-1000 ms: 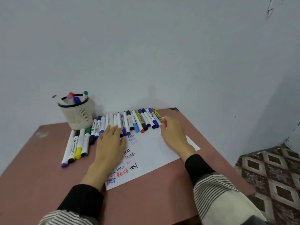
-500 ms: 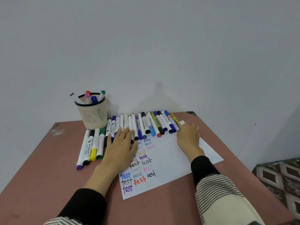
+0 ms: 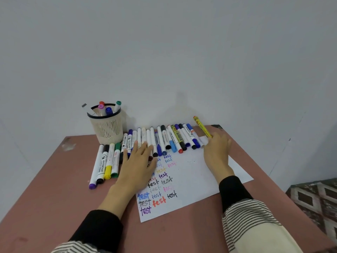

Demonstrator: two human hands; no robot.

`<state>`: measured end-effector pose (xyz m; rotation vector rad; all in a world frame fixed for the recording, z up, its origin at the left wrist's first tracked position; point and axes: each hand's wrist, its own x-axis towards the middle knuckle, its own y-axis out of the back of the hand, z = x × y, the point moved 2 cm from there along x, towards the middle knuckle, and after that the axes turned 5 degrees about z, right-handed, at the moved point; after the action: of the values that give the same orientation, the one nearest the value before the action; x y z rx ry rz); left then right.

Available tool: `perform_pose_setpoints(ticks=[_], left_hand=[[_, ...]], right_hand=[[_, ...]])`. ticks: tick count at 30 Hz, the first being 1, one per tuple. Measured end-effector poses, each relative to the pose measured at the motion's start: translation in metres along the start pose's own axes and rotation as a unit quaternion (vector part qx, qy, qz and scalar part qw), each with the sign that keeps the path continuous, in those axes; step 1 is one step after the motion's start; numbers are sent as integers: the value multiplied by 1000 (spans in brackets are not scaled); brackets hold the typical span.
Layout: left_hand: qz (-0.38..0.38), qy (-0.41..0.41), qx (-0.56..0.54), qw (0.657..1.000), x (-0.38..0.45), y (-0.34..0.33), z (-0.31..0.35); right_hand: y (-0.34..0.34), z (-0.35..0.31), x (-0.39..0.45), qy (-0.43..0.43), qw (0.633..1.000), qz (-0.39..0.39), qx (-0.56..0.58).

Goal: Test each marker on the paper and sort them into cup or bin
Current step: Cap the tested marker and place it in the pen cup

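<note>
so we've got the paper [image 3: 193, 172] lying on the reddish counter [image 3: 54, 198] as our anchor, covered down its left half with "test" scribbles in a bunch of colours. along the paper's far edge runs the row of markers [image 3: 164, 141], caps mostly toward us, with a few more spilling off past the paper's left side onto the counter. our left hand [image 3: 138, 163] lies flat with fingers spread and straight over the paper's far-left corner, resting on the markers there, not gripping anything. our right hand [image 3: 217, 152] sits at the paper's far-right corner, fingers curled round the lower end of a yellow marker [image 3: 202, 127] that sticks up tilted away beyond the paper's far edge, lifted clear of the row. the mesh cup [image 3: 107, 126] stands off the paper's far-left corner, just behind the loose markers, with several markers upright in it, red, pink, blue and green caps showing. striped sleeves with black cuffs cover both forearms. past the paper's right side, off the counter, there's patterned floor [image 3: 313, 196].
</note>
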<state>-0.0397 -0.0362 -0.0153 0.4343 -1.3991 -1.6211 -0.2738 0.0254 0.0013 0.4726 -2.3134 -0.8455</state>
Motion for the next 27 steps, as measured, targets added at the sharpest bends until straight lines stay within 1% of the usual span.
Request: perform_pose_setpoints(ticks=[1, 2, 4, 6, 8, 10, 11, 13, 14, 15, 16, 17, 18, 19, 21, 22, 23, 24, 25, 27], left_hand=[[11, 0, -26, 1000, 0, 1, 1], [32, 1, -68, 997, 0, 2, 2], [89, 7, -187, 978, 1, 8, 6], [133, 26, -281, 950, 2, 15, 10], [143, 47, -342, 928, 3, 19, 12], [129, 69, -415, 898, 5, 18, 10], [115, 85, -470, 871, 7, 16, 8], [83, 138, -593, 789, 9, 14, 8], [77, 157, -637, 751, 9, 15, 9], [79, 167, -665, 724, 10, 16, 9], [87, 172, -679, 709, 11, 18, 11], [98, 171, -675, 711, 10, 22, 12], [113, 163, -650, 734, 8, 25, 13], [133, 141, -602, 775, 6, 28, 14], [174, 69, -451, 873, 2, 34, 14], [184, 32, -358, 915, 0, 34, 14], [184, 4, -270, 945, -2, 34, 14], [179, -15, -202, 963, -3, 34, 15], [170, -28, -163, 971, -4, 32, 16], [156, -47, -148, 976, -5, 30, 18]], right_hand=[[-1, -2, 2, -8, 999, 3, 50], [-2, -6, 2, -12, 993, -12, 115], [-4, -18, -5, -1, 970, -85, 228], [-4, -32, -17, 35, 948, -157, 274], [-3, -43, -27, 55, 922, -208, 322], [-2, -50, -33, 50, 897, -243, 366], [-2, -51, -35, 46, 885, -259, 384], [-2, -53, -37, 43, 863, -290, 412], [-2, -53, -39, 45, 857, -302, 415], [-3, -53, -39, 49, 858, -306, 410], [-3, -53, -39, 53, 864, -300, 401], [-4, -52, -38, 52, 873, -284, 394], [-3, -51, -37, 46, 880, -265, 391], [-1, -49, -35, 36, 885, -246, 394], [4, -49, -32, 15, 889, -219, 403], [6, -49, -32, 5, 888, -215, 406], [8, -50, -33, -6, 883, -221, 414], [10, -52, -34, -17, 872, -237, 427], [11, -53, -35, -23, 862, -255, 437], [10, -57, -38, -10, 854, -282, 438]])
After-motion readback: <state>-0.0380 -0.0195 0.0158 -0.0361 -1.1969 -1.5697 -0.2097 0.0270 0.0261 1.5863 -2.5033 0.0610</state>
